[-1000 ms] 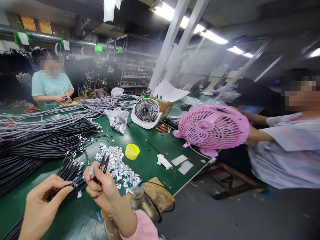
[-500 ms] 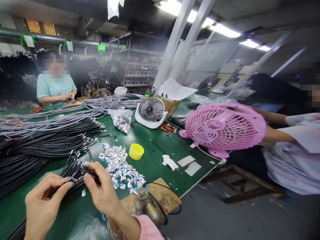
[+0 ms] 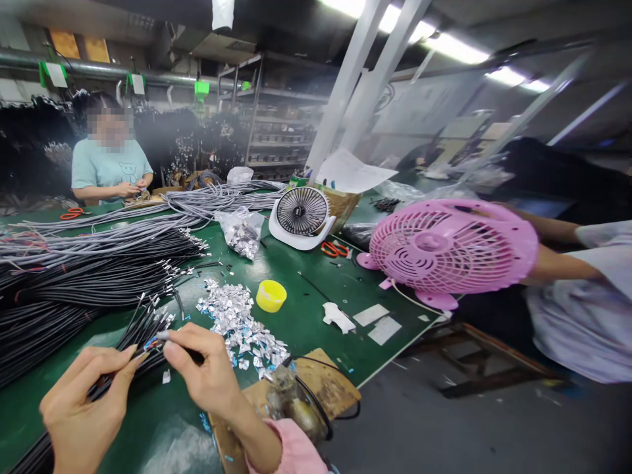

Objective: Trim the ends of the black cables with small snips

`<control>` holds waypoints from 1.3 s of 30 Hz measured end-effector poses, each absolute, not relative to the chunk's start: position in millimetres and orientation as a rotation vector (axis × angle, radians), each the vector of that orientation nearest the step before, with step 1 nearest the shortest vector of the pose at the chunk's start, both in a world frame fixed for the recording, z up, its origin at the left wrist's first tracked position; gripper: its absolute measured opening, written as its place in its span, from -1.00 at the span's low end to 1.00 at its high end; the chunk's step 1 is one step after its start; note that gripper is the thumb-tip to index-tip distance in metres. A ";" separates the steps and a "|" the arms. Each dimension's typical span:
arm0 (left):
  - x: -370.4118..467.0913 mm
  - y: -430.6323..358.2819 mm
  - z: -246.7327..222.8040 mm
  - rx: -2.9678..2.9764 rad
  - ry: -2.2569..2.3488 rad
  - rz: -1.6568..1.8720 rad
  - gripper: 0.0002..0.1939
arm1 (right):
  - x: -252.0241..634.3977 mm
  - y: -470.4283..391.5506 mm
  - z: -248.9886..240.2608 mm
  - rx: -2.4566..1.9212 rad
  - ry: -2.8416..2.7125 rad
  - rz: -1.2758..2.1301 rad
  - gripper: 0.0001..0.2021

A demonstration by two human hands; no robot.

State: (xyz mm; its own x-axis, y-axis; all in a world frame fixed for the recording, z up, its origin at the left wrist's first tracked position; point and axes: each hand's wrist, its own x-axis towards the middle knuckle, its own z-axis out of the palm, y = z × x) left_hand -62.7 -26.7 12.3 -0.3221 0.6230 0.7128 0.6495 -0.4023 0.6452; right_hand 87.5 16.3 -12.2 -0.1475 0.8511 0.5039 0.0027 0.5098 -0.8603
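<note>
My left hand pinches a black cable close to its stripped end. From that end, thin coloured wires, blue and red-orange among them, reach toward my right hand. My right thumb and forefinger close on the wire tips, and a grey cover shows on a fingertip. A dark patch under the right fingers cannot be made out. Behind both hands lies a bundle of black cables with pale ends. Right of it spreads a heap of small silvery foil pieces.
A yellow ring-shaped tub, a bag of small parts, a white fan and orange-handled scissors stand or lie on the green table. A pink fan is at right beside another person's arm. A co-worker sits across.
My right fingers have turned and now pinch the wire tips; the coloured wires show more clearly between the hands. The view has shifted slightly.
</note>
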 end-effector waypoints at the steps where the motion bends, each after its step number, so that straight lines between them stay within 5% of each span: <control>1: -64.8 -26.3 10.8 -1.846 -1.690 -1.850 -0.90 | 88.9 16.8 -10.2 -0.761 -1.545 0.863 -0.74; 34: -65.9 -29.2 6.0 -1.892 -1.481 -1.687 -0.85 | 88.2 12.5 5.6 -0.691 -1.675 0.783 -0.63; 39: -65.5 -29.0 10.3 -1.929 -1.493 -1.616 -0.92 | 89.6 11.9 -7.2 -0.824 -1.620 0.824 -0.73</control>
State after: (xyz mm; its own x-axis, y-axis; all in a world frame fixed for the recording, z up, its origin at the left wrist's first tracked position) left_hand -65.5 -29.0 10.3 -0.1177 0.5473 0.8286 0.7828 -0.4623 0.4165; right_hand 89.6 11.9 -7.2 -0.1715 0.8497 0.4986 0.0969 0.5182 -0.8498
